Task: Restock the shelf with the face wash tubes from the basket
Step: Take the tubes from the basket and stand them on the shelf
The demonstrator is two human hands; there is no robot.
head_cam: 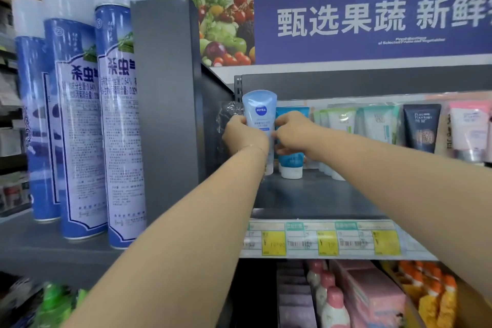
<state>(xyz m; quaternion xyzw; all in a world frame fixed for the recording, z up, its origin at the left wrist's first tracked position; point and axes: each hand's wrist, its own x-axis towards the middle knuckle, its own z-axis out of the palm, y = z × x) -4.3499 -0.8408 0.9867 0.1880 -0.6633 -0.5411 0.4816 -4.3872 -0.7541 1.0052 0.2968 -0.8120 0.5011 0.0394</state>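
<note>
Right now you are holding the pale blue Nivea tube (259, 117) upright, cap down, with both hands: your left hand (243, 136) is wrapping its left edge and your right hand (292, 133) is pinching its right edge, fingers closed on the body. It is sitting at the far left end of the shelf (314, 194), at about nine o'clock from the darker blue tube (291, 160) just beside it, and its cap seems to be touching the shelf, though your wrist is hiding part of it. Expect it to be light, with a soft, squeezable body and a glossy, slightly slippery skin, so you are better off gripping the flat sides at mid-height, gently, or it may topple on its narrow cap. The basket is not in view.
</note>
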